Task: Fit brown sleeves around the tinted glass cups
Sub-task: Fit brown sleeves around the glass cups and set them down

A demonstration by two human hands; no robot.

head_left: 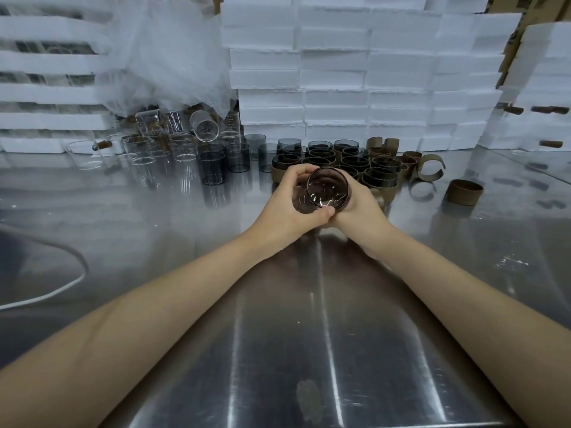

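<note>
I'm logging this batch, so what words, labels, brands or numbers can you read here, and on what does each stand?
No text here can be read.
On the clear glass beakers: faint white scale marks, too small and blurred to read.
On the held tinted glass cup, the brown sleeves and the white foam boxes: no print shows.
</note>
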